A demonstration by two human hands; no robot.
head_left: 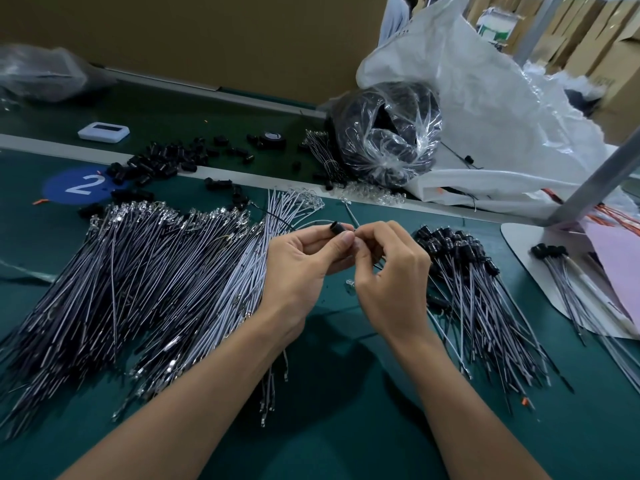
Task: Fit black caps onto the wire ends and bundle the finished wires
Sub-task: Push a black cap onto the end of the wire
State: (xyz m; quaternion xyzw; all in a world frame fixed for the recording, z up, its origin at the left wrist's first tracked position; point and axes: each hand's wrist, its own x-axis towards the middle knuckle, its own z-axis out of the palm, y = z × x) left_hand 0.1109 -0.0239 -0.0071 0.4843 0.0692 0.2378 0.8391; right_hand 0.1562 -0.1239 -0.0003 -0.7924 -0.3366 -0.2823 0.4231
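— At the far left of the green table (pixel 346 438), what lies there?
— The uncapped wires (pixel 138 271), in a broad fan with their clear tips pointing away from me. Behind them are loose black caps (pixel 162 164), scattered beside a blue disc marked 2 (pixel 74 185). A small white device (pixel 103 132) sits farther back.
— And at centre?
— My left hand (pixel 298 268): thumb and fingers curled, pinching one black cap (pixel 336 227) above the table. Just right of it is my right hand (pixel 388 271). Its thumb and forefinger are closed tight on a thin wire (pixel 350 216) at the cap's end. Whether the tip is inside the cap, I cannot tell.
— To the right?
— The capped wires (pixel 485 299), heaped with their black heads away from me, apart from the uncapped fan. Behind them a clear bag of black parts (pixel 384 140) rests against a white sack (pixel 502 98). At far right, a few more capped wires (pixel 554 258) lie on a white plate (pixel 516 237).
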